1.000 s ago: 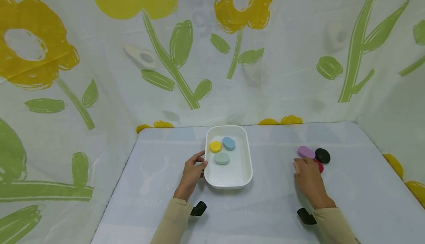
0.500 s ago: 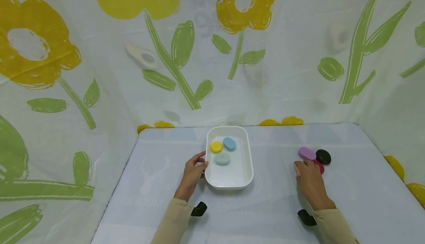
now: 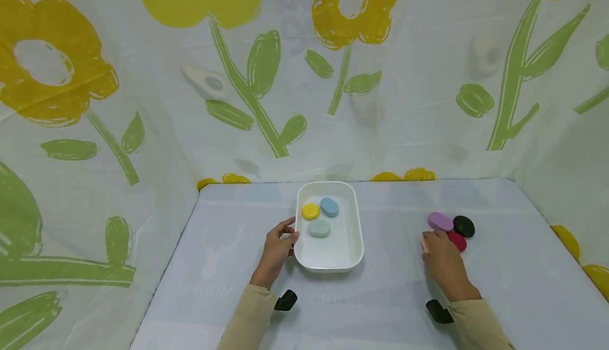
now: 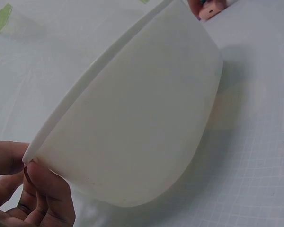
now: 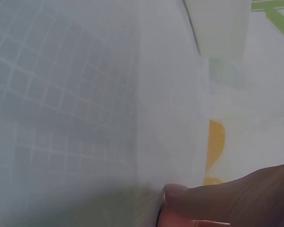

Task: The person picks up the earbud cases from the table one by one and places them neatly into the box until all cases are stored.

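My left hand (image 3: 273,249) pinches the left rim of a white rectangular plastic tub (image 3: 347,244) between thumb and fingers; the left wrist view shows the tub's side wall tilted across the picture. Inside lie a round yellow piece (image 3: 311,211), a blue oval piece (image 3: 329,207) and a pale green oval piece (image 3: 319,228), all pebble-like. My right hand (image 3: 444,263) has curled fingers beside a red piece (image 3: 458,242). A pale pink piece (image 4: 212,8) shows at its fingertips, mostly hidden by the hand. Touching the red piece are a purple oval (image 3: 440,221) and a black oval (image 3: 463,226).
A light-coloured cloth covers the table (image 3: 380,313). Behind and beside it hangs a white curtain (image 3: 409,133) printed with flowers. A black strap end (image 3: 285,300) sticks out by the left sleeve, and another black strap end (image 3: 439,312) by the right sleeve.
My right hand has drawn slightly back from the cluster, so more of the red piece shows. The left hand keeps its hold on the tub. The whole view has shifted slightly.
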Demonstrator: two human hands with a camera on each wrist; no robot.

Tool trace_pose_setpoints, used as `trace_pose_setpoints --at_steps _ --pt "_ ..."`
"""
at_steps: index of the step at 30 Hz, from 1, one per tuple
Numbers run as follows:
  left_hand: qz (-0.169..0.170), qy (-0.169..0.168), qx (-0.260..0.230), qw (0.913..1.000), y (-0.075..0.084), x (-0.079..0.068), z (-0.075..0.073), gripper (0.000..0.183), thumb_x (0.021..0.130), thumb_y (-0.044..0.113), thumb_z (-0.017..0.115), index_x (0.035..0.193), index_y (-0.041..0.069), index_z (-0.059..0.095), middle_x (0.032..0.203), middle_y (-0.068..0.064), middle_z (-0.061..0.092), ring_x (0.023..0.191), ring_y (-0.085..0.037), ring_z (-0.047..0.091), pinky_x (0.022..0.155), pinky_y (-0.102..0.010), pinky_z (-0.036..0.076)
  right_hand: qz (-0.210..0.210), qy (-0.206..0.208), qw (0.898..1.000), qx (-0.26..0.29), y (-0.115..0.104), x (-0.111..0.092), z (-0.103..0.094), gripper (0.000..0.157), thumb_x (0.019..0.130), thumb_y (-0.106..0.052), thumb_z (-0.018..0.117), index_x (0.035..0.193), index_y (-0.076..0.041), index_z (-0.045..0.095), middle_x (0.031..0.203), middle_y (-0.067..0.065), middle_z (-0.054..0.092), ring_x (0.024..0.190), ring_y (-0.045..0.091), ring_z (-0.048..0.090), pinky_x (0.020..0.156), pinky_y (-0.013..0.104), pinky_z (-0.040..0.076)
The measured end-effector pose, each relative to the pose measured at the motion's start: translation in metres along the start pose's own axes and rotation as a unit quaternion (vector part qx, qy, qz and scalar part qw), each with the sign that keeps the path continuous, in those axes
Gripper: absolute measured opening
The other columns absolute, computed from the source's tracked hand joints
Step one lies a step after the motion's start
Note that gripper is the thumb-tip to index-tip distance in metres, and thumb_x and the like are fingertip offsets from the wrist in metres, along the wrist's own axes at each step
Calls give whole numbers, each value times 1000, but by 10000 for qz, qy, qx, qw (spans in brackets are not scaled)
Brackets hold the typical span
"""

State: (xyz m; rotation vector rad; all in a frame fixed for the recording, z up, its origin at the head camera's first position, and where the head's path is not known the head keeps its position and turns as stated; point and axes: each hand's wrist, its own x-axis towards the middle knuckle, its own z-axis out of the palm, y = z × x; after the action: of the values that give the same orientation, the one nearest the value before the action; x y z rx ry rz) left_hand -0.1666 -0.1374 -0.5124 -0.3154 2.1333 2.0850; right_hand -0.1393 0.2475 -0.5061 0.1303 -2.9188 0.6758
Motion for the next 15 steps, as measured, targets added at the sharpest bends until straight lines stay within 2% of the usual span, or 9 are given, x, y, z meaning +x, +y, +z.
trace_pose_setpoints --at_steps 4,8,12,15 --pt "22 -18 -29 10000 0 0 0 47 107 3 60 153 4 55 115 -12 52 73 -20 57 60 -28 51 106 -208 9997 -6 -2 5 2 44 83 8 79 121 21 62 120 40 61 107 57 62 94 68 51" --pt "2 -8 -39 10000 -1 0 0 46 107 3 61 153 4 55 115 -12 52 73 -20 56 60 -28 51 254 -524 9983 81 -9 9 5 50 86 2 81 128 20 61 126 38 62 121 55 57 102 67 49" --pt "-6 30 -50 10000 0 0 1 47 106 4 61 152 4 55 116 -13 52 76 -20 55 60 -28 51 211 -546 9981 185 -23 14 4 54 89 -2 82 134 18 60 130 36 62 125 53 55 106 67 47" --pt "-33 68 -57 10000 0 0 2 47 106 3 62 152 4 56 115 -12 52 77 -21 56 60 -28 51 284 -455 9973 494 -37 18 0 56 90 -4 83 138 13 60 133 35 60 122 51 57 104 65 49"
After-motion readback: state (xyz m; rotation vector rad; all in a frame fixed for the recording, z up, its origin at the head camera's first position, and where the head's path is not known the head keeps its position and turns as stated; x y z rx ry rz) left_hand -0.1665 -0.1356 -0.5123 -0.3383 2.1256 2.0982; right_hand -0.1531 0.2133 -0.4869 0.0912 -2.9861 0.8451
